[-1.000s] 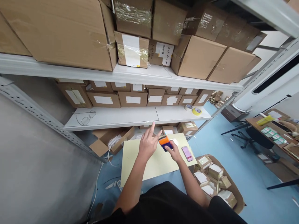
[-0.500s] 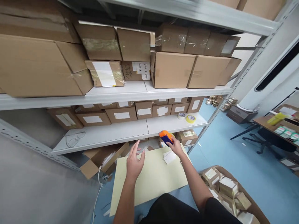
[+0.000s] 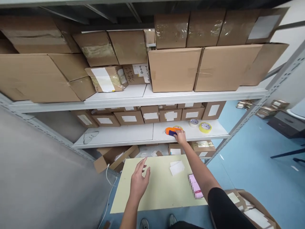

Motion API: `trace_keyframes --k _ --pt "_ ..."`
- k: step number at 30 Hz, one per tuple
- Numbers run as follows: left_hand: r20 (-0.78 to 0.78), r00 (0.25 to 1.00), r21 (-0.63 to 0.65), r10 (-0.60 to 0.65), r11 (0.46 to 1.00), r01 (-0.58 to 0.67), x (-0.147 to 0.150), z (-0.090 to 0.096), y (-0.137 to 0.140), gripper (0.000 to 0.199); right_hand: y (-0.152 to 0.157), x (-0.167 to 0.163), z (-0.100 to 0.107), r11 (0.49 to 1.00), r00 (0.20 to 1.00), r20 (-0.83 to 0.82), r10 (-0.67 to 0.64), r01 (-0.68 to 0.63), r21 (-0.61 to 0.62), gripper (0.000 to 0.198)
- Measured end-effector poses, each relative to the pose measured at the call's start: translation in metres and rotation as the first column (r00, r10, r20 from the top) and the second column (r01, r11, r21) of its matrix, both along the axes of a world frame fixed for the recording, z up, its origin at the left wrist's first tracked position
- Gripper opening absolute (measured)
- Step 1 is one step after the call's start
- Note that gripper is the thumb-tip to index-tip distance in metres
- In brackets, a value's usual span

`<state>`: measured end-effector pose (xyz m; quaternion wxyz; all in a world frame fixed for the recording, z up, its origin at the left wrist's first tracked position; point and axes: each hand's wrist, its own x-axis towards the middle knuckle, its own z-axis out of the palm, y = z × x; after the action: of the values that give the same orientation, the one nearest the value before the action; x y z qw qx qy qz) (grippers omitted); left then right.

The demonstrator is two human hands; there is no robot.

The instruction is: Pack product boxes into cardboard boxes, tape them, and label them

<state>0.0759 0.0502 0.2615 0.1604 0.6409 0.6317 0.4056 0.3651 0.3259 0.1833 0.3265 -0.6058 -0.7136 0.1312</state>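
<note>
Orange-and-blue tool (image 3: 171,131), near frame centre, sits in the right hand's (image 3: 180,137) grasping fingers; left hand (image 3: 139,182), lower centre, has fingers parted.

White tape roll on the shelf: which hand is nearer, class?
Right. The right hand is just left of the white tape roll; the left hand, farther left, over the table.

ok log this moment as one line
right hand: grips tape dispenser at shelf | left hand: open, over table | phone, papers: on table

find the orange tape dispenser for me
In the head view, the orange tape dispenser is in the right hand at the shelf, right of centre, left of the white tape roll.
</note>
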Motion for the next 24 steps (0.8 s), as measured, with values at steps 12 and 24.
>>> trace_keyframes --k 12,24 --pt "0.026 0.988 -0.118 0.151 0.982 -0.147 -0.014 -0.012 -0.037 0.036 -0.122 -0.072 -0.012 0.960 0.905 -0.342 0.254 -0.193 0.205 0.059" --pt "0.180 0.898 -0.120 0.402 0.915 -0.386 -0.096 -0.017 -0.170 0.051 -0.262 -0.240 -0.010 0.738 0.620 -0.613 0.489 -0.670 -0.088 0.060"
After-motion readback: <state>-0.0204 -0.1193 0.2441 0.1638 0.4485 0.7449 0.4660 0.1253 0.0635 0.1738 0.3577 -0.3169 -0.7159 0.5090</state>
